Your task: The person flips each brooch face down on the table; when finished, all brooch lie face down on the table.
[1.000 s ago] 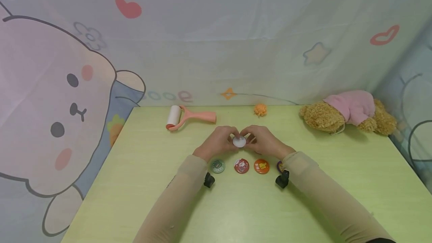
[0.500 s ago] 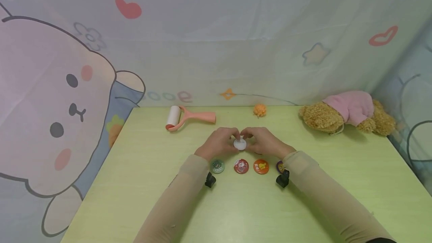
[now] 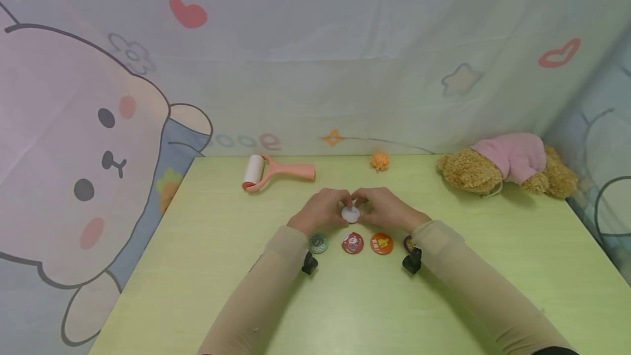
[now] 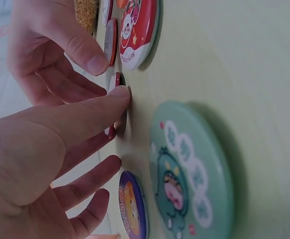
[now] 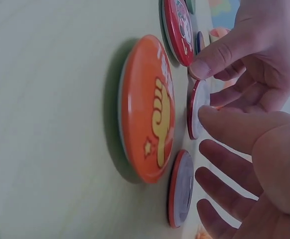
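Across the pale yellow-green table [image 3: 350, 311], your workspace ends at a light cloth backdrop [image 3: 296, 43] printed with hearts, a star and a big cartoon animal [image 3: 64, 141]. Just beyond the red badge [image 3: 353, 242], as you look down, is the white badge [image 3: 350, 215], its pale face turned upward and nearly level; its outline is round, alike along every axis. You cannot tell whether it touches the table. It looks glossy, with a thin red rim. Your left hand [image 3: 321, 211] and right hand [image 3: 388, 210] pinch it from opposite sides.
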### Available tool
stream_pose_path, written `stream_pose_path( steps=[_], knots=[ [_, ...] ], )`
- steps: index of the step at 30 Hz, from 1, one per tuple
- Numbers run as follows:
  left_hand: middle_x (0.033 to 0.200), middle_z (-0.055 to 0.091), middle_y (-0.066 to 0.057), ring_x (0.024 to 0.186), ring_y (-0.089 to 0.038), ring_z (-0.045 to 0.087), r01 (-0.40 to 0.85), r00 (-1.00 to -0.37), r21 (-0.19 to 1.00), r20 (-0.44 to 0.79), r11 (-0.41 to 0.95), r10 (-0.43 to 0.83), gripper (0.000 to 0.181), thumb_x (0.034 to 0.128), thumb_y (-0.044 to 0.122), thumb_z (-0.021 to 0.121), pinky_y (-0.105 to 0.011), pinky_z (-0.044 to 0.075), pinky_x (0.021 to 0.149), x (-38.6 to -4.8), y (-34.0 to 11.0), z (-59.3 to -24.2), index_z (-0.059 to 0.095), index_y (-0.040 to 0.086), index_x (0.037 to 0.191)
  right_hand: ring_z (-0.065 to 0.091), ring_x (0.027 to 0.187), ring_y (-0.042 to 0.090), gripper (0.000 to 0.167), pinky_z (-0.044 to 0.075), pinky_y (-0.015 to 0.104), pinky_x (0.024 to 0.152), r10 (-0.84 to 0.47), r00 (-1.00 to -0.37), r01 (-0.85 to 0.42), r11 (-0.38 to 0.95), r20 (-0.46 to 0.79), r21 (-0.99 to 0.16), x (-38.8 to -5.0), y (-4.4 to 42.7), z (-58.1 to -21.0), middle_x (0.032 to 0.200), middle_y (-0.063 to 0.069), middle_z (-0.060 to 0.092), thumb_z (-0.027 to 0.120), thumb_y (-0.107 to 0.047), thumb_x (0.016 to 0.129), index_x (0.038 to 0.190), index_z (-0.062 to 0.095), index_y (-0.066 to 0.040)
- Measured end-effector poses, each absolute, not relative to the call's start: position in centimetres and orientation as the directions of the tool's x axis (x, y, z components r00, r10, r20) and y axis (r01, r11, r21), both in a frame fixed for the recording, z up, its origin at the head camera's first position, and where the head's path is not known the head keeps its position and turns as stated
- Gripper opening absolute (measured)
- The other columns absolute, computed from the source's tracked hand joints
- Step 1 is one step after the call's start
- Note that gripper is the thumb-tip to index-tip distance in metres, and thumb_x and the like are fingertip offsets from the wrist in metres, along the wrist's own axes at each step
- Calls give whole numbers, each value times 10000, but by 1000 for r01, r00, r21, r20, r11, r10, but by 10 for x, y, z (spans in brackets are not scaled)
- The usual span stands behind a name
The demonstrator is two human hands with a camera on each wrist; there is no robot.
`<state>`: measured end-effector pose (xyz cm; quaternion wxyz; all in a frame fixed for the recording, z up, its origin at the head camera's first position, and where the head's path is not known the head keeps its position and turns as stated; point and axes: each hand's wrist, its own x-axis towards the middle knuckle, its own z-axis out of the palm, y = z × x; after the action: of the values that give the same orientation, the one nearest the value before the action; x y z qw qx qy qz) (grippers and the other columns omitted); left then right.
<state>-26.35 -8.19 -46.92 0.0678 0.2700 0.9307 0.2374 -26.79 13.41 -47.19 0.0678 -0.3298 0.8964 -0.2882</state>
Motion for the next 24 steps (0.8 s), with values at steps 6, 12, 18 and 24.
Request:
stream_pose_path(
  steps=[6, 12, 18, 24],
  knots=[
    [1130, 725, 13, 988, -191, 603, 456, -849, 477, -18, 751, 527, 312, 825, 121, 895, -345, 504, 906, -262, -82, -467, 717, 151, 1079, 680, 1152, 311, 391, 557, 486, 984, -606, -793, -528, 631, 64, -568, -271, 143, -470, 1241, 148, 723, 719, -104, 978, 1351, 633, -24],
    [1148, 721, 18, 987, -181, 591, 448, -853, 455, -40, 769, 520, 319, 831, 164, 902, -346, 499, 912, -261, -81, -466, 712, 161, 1087, 672, 1200, 338, 339, 548, 515, 1001, -570, -820, -494, 653, 57, -575, -272, 148, -465, 1258, 145, 722, 645, -130, 1046, 1366, 633, -19],
    [1155, 722, 20, 1009, -176, 602, 465, -846, 439, -36, 769, 532, 299, 845, 173, 895, -350, 504, 934, -262, -80, -467, 709, 170, 1078, 678, 1189, 331, 327, 544, 517, 1002, -546, -834, -487, 665, 76, -567, -274, 151, -459, 1242, 145, 727, 586, -161, 1083, 1372, 628, -14],
    [1166, 726, 10, 1020, -184, 610, 463, -845, 439, -44, 770, 533, 298, 850, 168, 895, -368, 512, 927, -261, -80, -466, 711, 169, 1084, 681, 1178, 326, 350, 552, 514, 987, -546, -834, -483, 656, 77, -580, -275, 156, -458, 1236, 147, 724, 562, -197, 1099, 1393, 607, -14]
  ],
)
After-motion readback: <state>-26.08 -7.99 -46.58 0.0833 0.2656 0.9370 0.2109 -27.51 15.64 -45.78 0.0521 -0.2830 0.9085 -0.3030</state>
